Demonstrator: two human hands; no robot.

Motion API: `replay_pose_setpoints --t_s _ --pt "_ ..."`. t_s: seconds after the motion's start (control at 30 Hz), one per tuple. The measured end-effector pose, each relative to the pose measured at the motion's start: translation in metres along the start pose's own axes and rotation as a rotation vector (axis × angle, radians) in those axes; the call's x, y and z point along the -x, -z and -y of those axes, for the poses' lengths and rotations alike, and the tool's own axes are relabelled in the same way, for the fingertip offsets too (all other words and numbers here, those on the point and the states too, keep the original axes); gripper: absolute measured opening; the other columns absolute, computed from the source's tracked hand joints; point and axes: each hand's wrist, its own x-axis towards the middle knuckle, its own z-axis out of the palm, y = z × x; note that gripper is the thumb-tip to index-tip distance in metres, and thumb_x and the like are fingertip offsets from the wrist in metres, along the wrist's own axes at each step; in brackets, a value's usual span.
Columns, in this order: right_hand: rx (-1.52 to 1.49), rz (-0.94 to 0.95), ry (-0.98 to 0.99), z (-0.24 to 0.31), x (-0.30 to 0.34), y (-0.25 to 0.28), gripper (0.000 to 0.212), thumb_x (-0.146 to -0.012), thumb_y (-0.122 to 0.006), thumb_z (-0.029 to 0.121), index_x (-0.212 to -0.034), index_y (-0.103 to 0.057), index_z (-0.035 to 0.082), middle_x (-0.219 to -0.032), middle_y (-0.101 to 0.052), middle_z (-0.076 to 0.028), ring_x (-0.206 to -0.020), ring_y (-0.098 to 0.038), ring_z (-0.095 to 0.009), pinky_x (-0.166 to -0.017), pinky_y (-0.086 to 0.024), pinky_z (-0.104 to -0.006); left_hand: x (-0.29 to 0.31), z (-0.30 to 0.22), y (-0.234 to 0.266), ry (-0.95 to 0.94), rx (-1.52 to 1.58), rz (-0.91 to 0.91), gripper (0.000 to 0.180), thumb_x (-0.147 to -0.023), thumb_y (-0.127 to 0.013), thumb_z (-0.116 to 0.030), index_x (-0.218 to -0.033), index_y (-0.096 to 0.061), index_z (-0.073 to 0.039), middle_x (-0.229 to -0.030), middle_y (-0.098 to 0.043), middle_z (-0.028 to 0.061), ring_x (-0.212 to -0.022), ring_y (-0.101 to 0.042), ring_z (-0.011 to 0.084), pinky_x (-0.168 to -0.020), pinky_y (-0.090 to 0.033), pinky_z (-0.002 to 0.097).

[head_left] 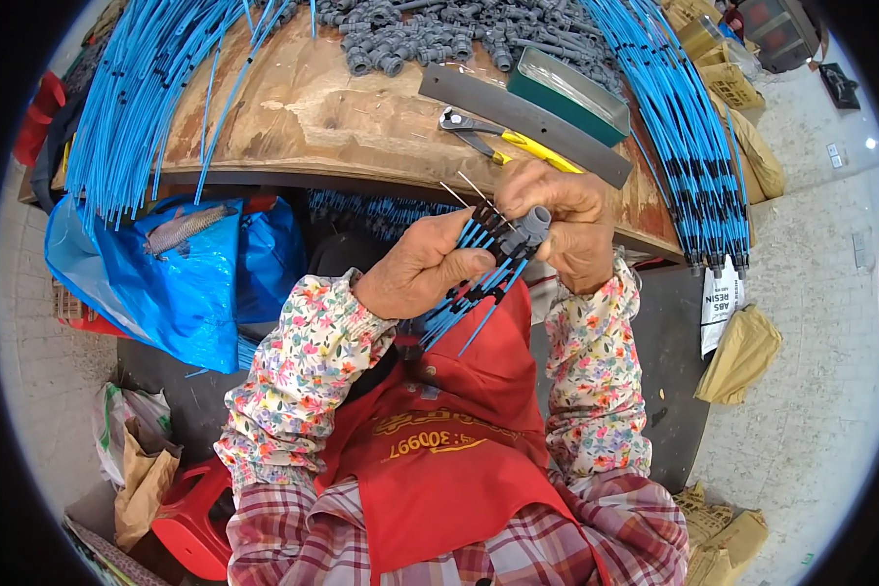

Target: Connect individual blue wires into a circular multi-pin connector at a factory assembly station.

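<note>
Near wooden tabletop (303,112), left grip (415,266) clamps blue rods (449,314), right grip (578,225) a gray fitting (529,228), above yellow-lettered apron (439,503).

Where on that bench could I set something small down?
Bare bench shows between the left blue sticks and the pliers, below the grey fittings. A smaller patch: between the blade and right blue sticks. It is crowded at the fittings and around the green box.
</note>
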Motion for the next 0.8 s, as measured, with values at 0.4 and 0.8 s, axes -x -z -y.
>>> replay_pose_setpoints --t_s 0.4,0.8 --pt "-0.049 0.004 0.005 -0.009 -0.002 0.005 0.041 -0.066 -0.079 0.021 -0.095 -0.066 -0.006 -0.09 -0.063 -0.012 -0.09 -0.056 -0.022 -0.079 -0.043 -0.031 0.002 0.005 -0.009 0.074 0.282 -0.089 0.042 -0.096 -0.049 -0.031 -0.125 -0.047 0.0 -0.096 -0.058 -0.0026 -0.083 -0.049 0.0046 -0.074 -0.04 0.0208" --pt "0.079 0.014 0.018 0.002 -0.008 -0.007 0.041 -0.066 -0.078 0.02 -0.096 -0.067 -0.005 -0.092 -0.063 -0.012 -0.088 -0.056 -0.022 -0.078 -0.044 -0.0319 0.004 -0.003 -0.002 0.207 0.438 -0.077 0.045 -0.093 -0.053 -0.035 -0.119 -0.054 0.002 -0.102 -0.061 0.0032 -0.092 -0.054 0.008 -0.082 -0.042 0.0235"
